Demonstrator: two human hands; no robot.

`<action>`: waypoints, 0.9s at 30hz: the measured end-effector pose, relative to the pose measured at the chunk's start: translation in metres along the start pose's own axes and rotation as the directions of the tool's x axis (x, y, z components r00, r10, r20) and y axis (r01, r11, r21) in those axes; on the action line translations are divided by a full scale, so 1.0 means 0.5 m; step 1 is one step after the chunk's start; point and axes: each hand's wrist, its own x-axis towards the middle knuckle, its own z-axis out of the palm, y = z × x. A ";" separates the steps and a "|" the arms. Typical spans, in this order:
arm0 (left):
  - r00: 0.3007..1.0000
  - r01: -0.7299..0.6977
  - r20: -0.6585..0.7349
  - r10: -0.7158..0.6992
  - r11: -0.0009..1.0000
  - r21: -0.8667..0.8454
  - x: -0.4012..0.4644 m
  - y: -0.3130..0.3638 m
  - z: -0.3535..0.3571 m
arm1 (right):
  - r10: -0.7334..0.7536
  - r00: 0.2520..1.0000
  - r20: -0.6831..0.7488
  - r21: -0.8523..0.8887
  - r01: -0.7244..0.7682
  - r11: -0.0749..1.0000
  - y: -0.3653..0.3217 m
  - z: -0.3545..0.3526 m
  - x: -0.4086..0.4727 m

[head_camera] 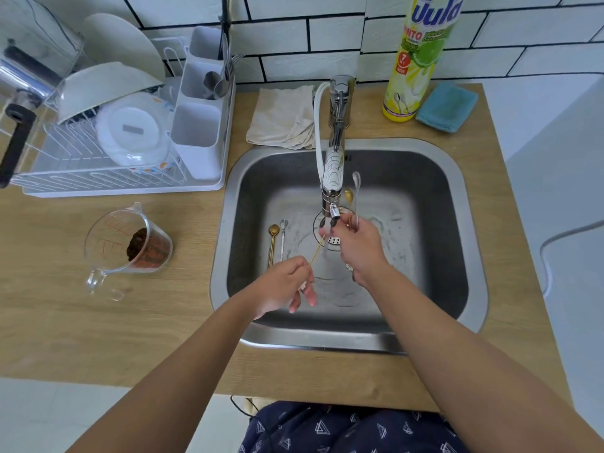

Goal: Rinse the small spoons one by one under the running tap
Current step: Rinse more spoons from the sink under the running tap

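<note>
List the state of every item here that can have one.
Chrome tap: running.
Left hand: pinching a thin gold spoon in the stream.
Right hand: gripping a long silver spoon upright.
Gold and silver spoons: lying in the steel sink.

Both forearms extend up-frame to centre. Left hand (287, 282): thumb and forefinger pinched, other fingers loose. Right hand (358, 245): fingers curled closed.

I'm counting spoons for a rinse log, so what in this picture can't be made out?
- Head view: the gold spoon's bowl, blurred by the water and the right hand.
- Head view: handle ends of the spoons in the right hand, hidden by its fingers.
- Head view: cutlery in the rack's holder, too small to count.
</note>
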 end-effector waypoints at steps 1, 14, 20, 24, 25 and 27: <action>1.000 0.019 -0.007 -0.019 0.999 0.029 -0.001 -0.004 -0.005 | -0.021 1.000 0.000 -0.033 0.021 0.999 0.006 0.003 -0.002; 0.992 0.056 -0.121 -0.026 0.966 0.252 0.014 -0.033 -0.010 | -0.019 0.998 0.068 -0.120 0.027 0.992 0.038 0.002 -0.018; 0.992 0.063 -0.120 -0.040 0.980 0.188 0.014 -0.021 -0.006 | 0.012 1.000 0.021 -0.068 -0.010 0.998 0.031 0.001 -0.015; 0.986 0.165 0.010 -0.168 0.957 -0.239 0.011 -0.010 -0.017 | 0.114 0.966 0.232 0.180 -0.158 0.971 0.022 -0.012 -0.014; 0.983 0.184 0.066 -0.172 0.938 -0.294 0.006 -0.009 -0.020 | 0.111 0.954 0.277 0.211 -0.173 0.962 0.022 -0.016 -0.014; 0.980 0.183 0.125 -0.155 0.948 -0.261 -0.002 -0.008 -0.025 | 0.104 0.950 0.293 0.208 -0.169 0.963 0.020 -0.018 -0.013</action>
